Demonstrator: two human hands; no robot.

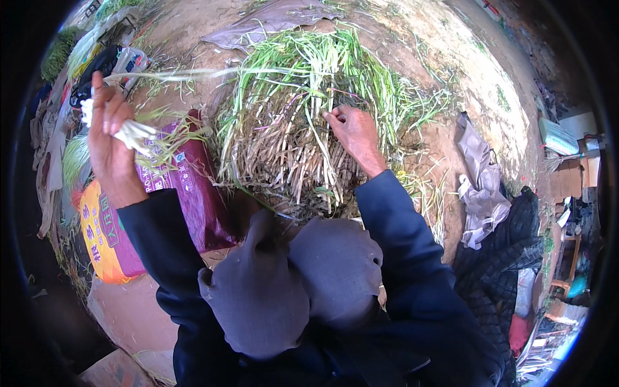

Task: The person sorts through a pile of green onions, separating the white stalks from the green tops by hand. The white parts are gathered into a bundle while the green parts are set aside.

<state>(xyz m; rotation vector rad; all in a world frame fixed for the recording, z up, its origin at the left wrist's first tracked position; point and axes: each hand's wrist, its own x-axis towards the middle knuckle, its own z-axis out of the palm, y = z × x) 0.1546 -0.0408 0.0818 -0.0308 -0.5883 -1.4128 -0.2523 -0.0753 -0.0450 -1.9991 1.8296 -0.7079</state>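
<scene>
My left hand [112, 126] is raised at the left around a small bunch of white-based green stalks [138, 134], whose thin leaves trail to the right. One long pale stalk [193, 74] stretches, blurred, from near that hand towards the pile. In front of my knees lies a big heap of leafy green stalks [333, 53], with brownish, soil-stained lower ends [285, 150] facing me. My right hand [355, 135] rests at the middle of this heap. Its thumb and forefinger come together beside some pale stalks; whether they grip one is hidden.
A purple and yellow printed sack [205, 208] lies left of the heap. Crumpled grey cloth [481, 188] and black netting [503, 266] are on the right. Beyond the heap a greyish sheet [271, 22] covers some bare soil. Cardboard [133, 309] is at lower left.
</scene>
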